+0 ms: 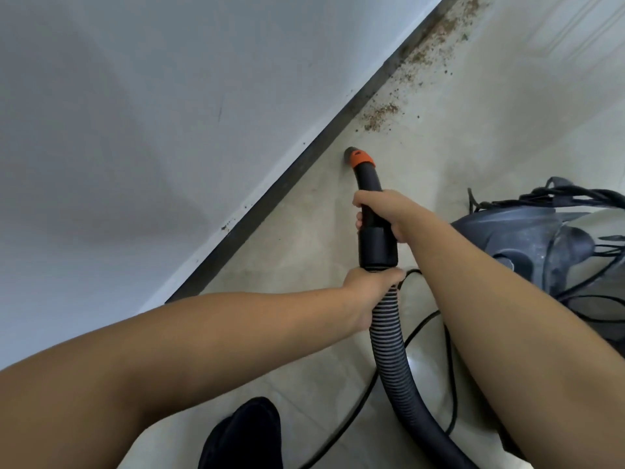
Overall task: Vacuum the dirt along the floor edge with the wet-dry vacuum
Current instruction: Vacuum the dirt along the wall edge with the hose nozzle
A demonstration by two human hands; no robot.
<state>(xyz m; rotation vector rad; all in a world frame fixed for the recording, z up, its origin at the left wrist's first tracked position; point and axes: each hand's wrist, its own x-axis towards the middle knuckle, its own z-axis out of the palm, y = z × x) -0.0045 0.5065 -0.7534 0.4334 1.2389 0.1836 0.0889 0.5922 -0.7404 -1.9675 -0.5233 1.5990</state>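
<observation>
Two hands are on the hose assembly, mid-frame: the right hand (378, 211) wraps its fingers round the black rigid handle tube (373, 228), and the left hand (368, 289) curls round the top of the ribbed hose (389, 336), just below the collar. The nozzle (355, 157), with its orange band, points up the frame toward the dark strip (304, 164) where the pale wall (135, 113) meets the floor (473, 137), its mouth close to that edge; whether it actually touches the floor I cannot tell. The dirt (382, 113) lies in the upper right of the frame, a brown scatter running along the edge up and away, with the nearest clump a little beyond the nozzle and not yet under it. A few specks sit on the strip at centre left too. The wet-dry vacuum (541, 238), dusty and dark, sits at the right edge, its cord (422, 336) looping over the floor near the hose. A dark shoe (243, 434) shows at the bottom. By my reading this is the sweep itself, with the floor beside the nozzle looking clean and most of the debris untouched. The next move calls for sliding the nozzle up and right along the strip, mouth kept low, into that nearest clump, with the hose fed forward so it doesn't drag.
</observation>
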